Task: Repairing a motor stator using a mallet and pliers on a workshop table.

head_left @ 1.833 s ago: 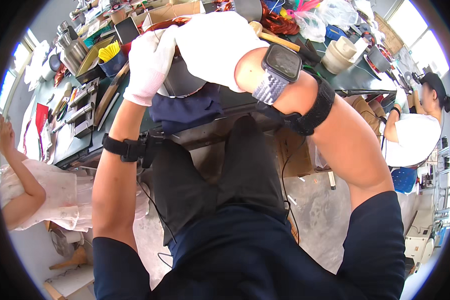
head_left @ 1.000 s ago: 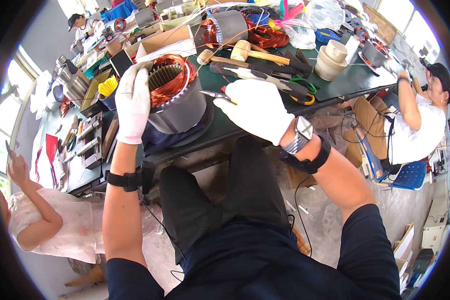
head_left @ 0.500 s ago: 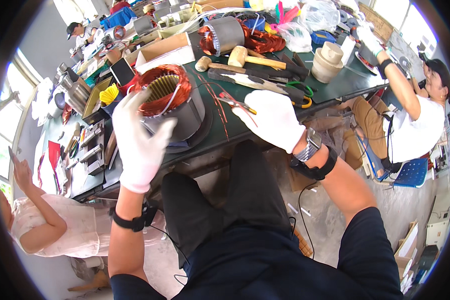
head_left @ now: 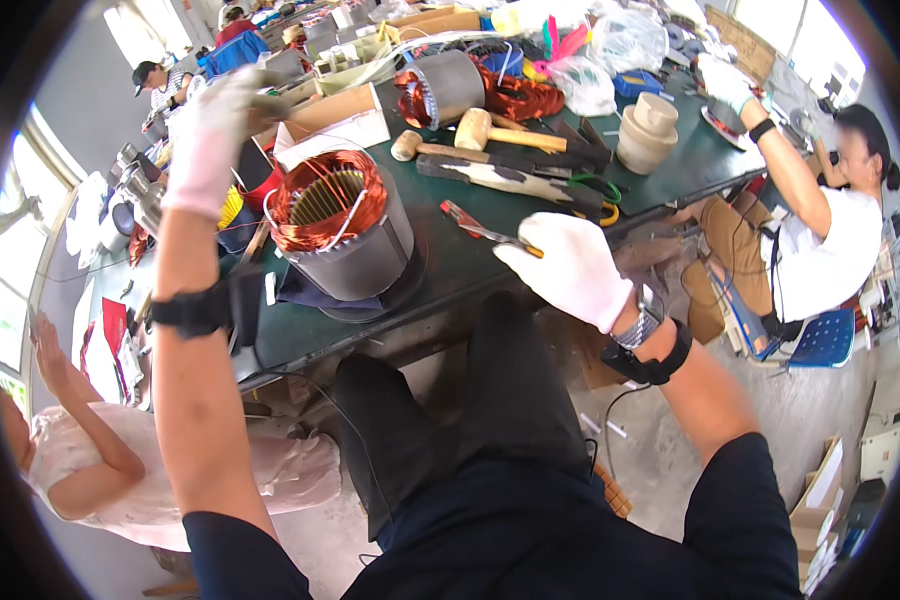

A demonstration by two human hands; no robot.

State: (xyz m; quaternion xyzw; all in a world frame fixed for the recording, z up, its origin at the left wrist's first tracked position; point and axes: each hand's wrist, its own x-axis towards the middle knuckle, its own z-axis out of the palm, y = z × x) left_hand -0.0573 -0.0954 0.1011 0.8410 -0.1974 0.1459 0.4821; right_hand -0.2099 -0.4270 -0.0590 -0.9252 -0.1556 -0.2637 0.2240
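Observation:
A grey cylindrical motor stator [head_left: 355,250] with a copper winding [head_left: 345,205] bulging at its top stands near the table's front edge, on a dark cloth. My gloved left hand [head_left: 210,140] is raised beyond it on the left, apart from it. Motion smears its fingers, so whether they hold something is unclear. My gloved right hand [head_left: 575,270] is closed on a slim metal hand tool [head_left: 480,228] with red and yellow parts. It points left over the table, right of the stator. The exact kind of tool is hard to make out.
Two mallets [head_left: 475,130], a worn bar [head_left: 500,175] and green-and-yellow-handled scissors [head_left: 610,200] lie beyond my right hand. Behind them sit another wound stator [head_left: 450,85] and an open cardboard box [head_left: 335,130]. Beige stacked rings [head_left: 650,130] stand right. Co-workers are at both sides.
My left hand has lifted away from the stator, up and to the left. My right hand has shifted slightly right and nearer with the tool. The copper strands beside the tool no longer lie there.

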